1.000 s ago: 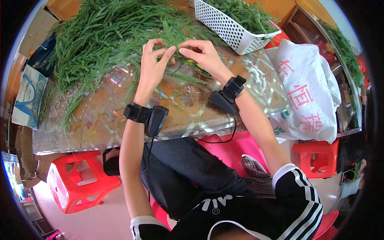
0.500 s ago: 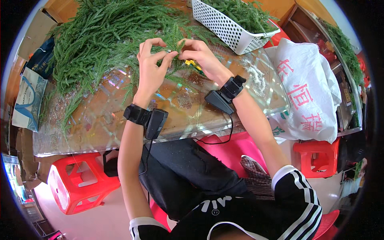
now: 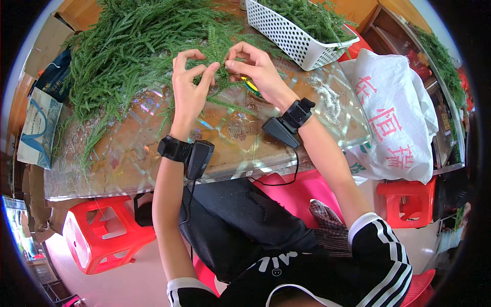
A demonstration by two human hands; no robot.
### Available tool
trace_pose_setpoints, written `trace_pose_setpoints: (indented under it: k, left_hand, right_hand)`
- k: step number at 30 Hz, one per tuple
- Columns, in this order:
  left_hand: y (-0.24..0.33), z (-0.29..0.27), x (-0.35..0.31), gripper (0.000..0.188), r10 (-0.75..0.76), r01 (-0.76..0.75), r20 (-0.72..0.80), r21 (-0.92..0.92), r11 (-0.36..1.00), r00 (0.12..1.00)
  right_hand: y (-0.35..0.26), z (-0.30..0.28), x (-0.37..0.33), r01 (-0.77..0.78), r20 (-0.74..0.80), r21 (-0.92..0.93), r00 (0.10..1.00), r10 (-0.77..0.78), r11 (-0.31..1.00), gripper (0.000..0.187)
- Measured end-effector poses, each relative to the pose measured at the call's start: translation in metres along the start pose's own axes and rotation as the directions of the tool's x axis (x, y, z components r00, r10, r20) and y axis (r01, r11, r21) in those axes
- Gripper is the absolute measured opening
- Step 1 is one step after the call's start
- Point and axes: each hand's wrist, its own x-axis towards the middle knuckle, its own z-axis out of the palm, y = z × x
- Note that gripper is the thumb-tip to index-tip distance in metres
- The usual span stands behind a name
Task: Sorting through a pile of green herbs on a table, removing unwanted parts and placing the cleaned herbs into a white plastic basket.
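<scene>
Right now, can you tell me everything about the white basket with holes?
The white basket looks like plastic, with rows of small holes and a smooth rim. It sits slantwise on the table, right of the big green pile, its far end cut off by the picture's edge. Green sprigs fill it and poke over the rim. The right hand is nearby, not touching it.

Table cover (image 3: pixel 245 153): glossy clear plastic. Sprigs (image 3: pixel 133 56), 11 o'clock: rough, bristly. Basket (image 3: pixel 286 38), 1 o'clock: smooth perforated plastic. Sack (image 3: pixel 404 107), 3 o'clock: creased. Stool (image 3: pixel 77 240), 8 o'clock: glossy plastic.
</scene>
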Motion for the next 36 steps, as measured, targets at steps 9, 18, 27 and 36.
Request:
trace_pose_setpoints:
  k: [9, 18, 27, 36]
  left_hand:
    - [-0.003, 0.003, -0.003, 0.027, -0.062, 0.062, 0.021, 0.007, 0.998, 0.998]
    - [-0.009, 0.003, -0.004, 0.025, -0.211, 0.216, 0.115, -0.029, 0.976, 0.971]
    - [-0.021, 0.0, -0.009, 0.016, 0.008, -0.059, 0.185, 0.271, 0.961, 0.983]
    - [-0.012, -0.005, -0.005, 0.009, 0.233, -0.317, 0.233, 0.454, 0.833, 0.944]
  right_hand:
    - [-0.005, 0.012, -0.008, 0.274, 0.027, -0.659, 0.939, -0.342, 0.7, 0.028]
    - [0.004, 0.008, -0.001, 0.42, 0.185, -0.798, 0.853, -0.488, 0.431, 0.03]
    - [0.014, 0.001, 0.0, 0.385, 0.135, -0.827, 0.843, -0.52, 0.41, 0.019]
    - [0.015, -0.006, 0.002, 0.397, 0.198, -0.829, 0.867, -0.457, 0.394, 0.019]
